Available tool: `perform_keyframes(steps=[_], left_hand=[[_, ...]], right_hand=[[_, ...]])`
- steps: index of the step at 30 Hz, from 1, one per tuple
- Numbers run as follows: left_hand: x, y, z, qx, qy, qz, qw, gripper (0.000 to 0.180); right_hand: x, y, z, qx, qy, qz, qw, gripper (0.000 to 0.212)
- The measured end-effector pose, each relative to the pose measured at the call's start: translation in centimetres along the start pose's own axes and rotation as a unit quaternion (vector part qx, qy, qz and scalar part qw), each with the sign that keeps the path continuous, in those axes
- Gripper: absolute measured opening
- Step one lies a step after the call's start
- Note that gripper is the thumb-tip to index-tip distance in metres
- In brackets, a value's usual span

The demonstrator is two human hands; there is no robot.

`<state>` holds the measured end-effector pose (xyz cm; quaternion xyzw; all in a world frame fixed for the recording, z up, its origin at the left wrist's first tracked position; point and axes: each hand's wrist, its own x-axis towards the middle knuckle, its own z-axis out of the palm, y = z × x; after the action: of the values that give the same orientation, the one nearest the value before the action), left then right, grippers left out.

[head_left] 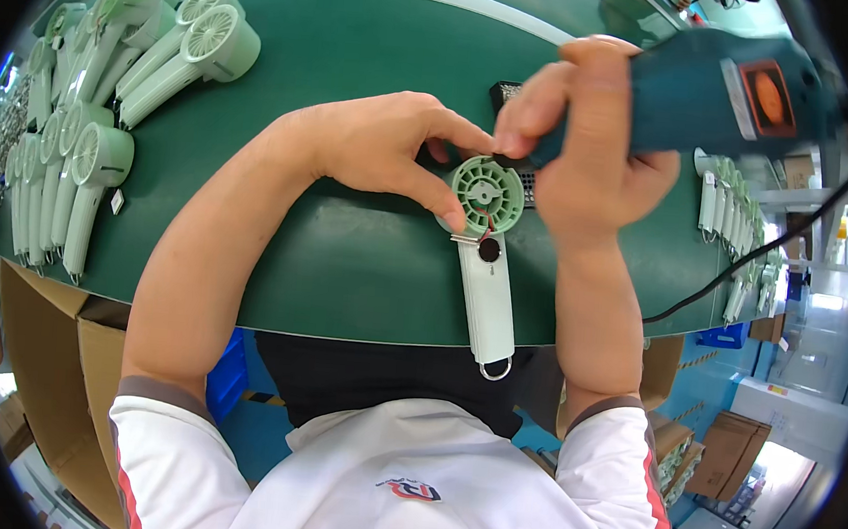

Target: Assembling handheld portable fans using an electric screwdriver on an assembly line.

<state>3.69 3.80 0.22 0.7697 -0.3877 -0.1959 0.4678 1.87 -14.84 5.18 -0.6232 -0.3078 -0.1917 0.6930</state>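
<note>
A pale green handheld fan (488, 303) lies on the green worktop (345, 269), its round head open and red wires showing inside. Its white-green handle points toward me and ends in a metal ring at the table edge. My left hand (383, 144) grips the fan's head between thumb and fingers from the left. My right hand (593, 168) is wrapped round a teal power screwdriver (697, 92), held sideways above the worktop. The tool's tip is at the upper right rim of the head, close to my left fingertips; exact contact is hidden.
Several assembled green fans (208, 43) are heaped at the left; more fans (728, 202) stand at the far right. A dark tray (503, 93) of small parts sits behind my right hand. The tool's black cord (759, 251) trails right. Cardboard boxes (43, 366) stand below the table.
</note>
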Motion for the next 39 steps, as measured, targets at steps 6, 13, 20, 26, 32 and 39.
perform_keyframes(steps=[6,13,20,26,32,39], left_hand=[[-0.7,-0.6,0.1,0.013,0.019,0.037,0.999,0.069],[-0.7,-0.6,0.4,-0.057,0.034,-0.024,0.998,0.055],[-0.9,-0.5,0.1,-0.028,0.046,0.008,0.999,0.053],[0.1,0.7,-0.3,-0.025,-0.015,-0.047,0.998,0.060],[-0.2,1.0,0.3,-0.064,-0.006,0.000,0.998,0.067],[-0.1,1.6,-0.2,-0.016,-0.023,-0.005,1.000,0.070]], right_hand=[[-0.2,1.4,0.4,-0.026,-0.010,-0.019,0.999,0.011],[0.3,1.6,0.7,-0.039,0.002,-0.072,0.997,0.015],[0.2,1.3,1.3,-0.043,0.014,-0.042,0.998,0.015],[0.3,0.0,0.7,0.008,0.017,0.056,0.998,0.012],[1.9,-7.5,-3.3,0.089,0.220,0.157,0.959,0.034],[-7.5,-5.9,-21.4,-0.412,0.191,0.385,0.803,0.021]])
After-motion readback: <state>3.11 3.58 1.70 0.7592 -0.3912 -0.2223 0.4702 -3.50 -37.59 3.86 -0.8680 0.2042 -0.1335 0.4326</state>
